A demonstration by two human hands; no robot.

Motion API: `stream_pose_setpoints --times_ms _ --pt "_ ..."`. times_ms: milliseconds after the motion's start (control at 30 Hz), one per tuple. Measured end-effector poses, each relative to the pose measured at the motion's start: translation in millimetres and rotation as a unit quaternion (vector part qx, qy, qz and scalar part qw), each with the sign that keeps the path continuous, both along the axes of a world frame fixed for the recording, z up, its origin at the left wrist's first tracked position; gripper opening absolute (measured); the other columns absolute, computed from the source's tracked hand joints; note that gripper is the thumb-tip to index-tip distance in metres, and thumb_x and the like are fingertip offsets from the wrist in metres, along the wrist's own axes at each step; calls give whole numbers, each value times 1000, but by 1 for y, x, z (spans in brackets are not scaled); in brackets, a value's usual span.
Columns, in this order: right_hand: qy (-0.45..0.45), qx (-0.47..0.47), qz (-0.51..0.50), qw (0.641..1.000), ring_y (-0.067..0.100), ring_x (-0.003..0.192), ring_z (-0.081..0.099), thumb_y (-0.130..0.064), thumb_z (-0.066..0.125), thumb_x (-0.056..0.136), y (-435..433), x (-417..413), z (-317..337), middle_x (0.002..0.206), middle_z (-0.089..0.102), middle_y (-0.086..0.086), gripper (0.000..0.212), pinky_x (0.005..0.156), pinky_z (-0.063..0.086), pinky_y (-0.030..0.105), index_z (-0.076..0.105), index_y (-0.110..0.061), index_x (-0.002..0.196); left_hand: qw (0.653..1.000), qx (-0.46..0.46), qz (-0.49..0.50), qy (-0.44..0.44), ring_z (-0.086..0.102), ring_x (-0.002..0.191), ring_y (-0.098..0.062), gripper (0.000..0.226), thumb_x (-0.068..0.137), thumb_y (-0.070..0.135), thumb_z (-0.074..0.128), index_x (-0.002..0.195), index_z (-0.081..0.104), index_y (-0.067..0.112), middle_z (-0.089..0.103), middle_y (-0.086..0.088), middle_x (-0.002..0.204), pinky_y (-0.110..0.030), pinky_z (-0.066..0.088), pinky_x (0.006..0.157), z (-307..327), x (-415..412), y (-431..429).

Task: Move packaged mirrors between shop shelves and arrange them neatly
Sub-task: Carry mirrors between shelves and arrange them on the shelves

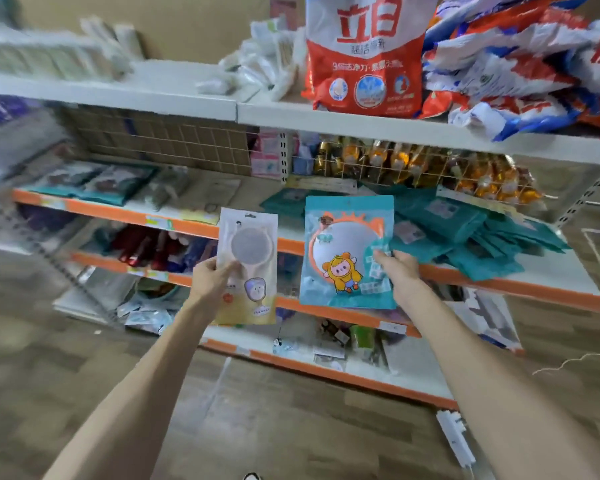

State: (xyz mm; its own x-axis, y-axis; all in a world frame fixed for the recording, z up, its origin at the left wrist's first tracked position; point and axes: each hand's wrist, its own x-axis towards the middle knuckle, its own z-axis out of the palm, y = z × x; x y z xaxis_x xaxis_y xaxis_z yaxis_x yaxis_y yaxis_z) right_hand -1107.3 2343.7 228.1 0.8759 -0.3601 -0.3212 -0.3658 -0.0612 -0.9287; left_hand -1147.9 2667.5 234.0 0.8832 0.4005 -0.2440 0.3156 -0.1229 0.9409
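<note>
— Okay, quick: which step do we log?
— Carry, mid-transfer. We see both packs up in the air in front of the shelving, and neither lies on anything. Our read: the left hand (210,273) grips the cream mirror pack (248,268) at its left edge, thumb across the front. The right hand (400,271) pinches the teal mirror pack (347,251) at its right edge, thumb on the front.
— Where against the shelf?
— Both hang upright before the front edge of the orange-edged shelf (499,282), about midway along it. The teal one sits just left of the heap of teal packs (465,233), which spreads over the shelf's right half out to the front edge. We can't tell if it touches the heap; too much blur.
— Destination?
— We'd judge the teal one belongs with that heap. For the cream one, some flat packs (94,183) lie toward the shelf's left end, too smeared for us to name.
— Next move calls for?
— Our guess: lay the teal pack flat on the heap, square to the front edge, then let the fingers open. The heap is fanned and slumps toward the right corner, so a pack may slide. We'd want it straightened first.
</note>
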Motion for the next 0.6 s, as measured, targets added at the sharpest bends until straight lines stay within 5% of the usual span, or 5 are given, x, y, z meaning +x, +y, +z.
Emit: stream_pose_setpoints --times_ms 100,267,367,467,600 --pt "-10 13 50 999 25 88 61 -21 68 90 62 13 3 103 70 17 14 84 52 43 68 -8 96 999 -1 53 -1 49 66 -22 20 84 18 66 87 66 -1 55 -11 73 -31 39 55 2 -19 51" --pt "-19 3 122 992 20 72 53 -18 68 90 178 29 9 83 63 9 15 65 43 29 68 -4 95 993 2 114 -7 44 65 -20 23 83 21 66 80 63 -2 51 -8 68 -30 34 56 5 -47 151" --pt "-17 9 135 991 20 73 59 -17 69 90 245 34 6 83 66 5 15 70 51 34 70 -6 99 991 2 137 -6 49 67 -21 35 77 32 68 84 65 -2 56 -8 73 -33 38 61 6 -55 220" --pt "-3 35 139 990 28 82 70 -13 68 90 304 39 5 89 72 8 9 79 59 45 70 -7 95 989 -12 145 -22 49 67 -21 26 86 22 67 88 67 -4 57 -7 76 -31 38 60 17 -60 278" --pt "-10 48 156 986 31 84 71 -9 65 91 374 45 2 94 73 13 5 78 60 46 67 -10 86 987 -12 157 -39 44 51 -12 28 90 17 66 66 55 7 50 1 59 -20 32 46 22 -56 344"
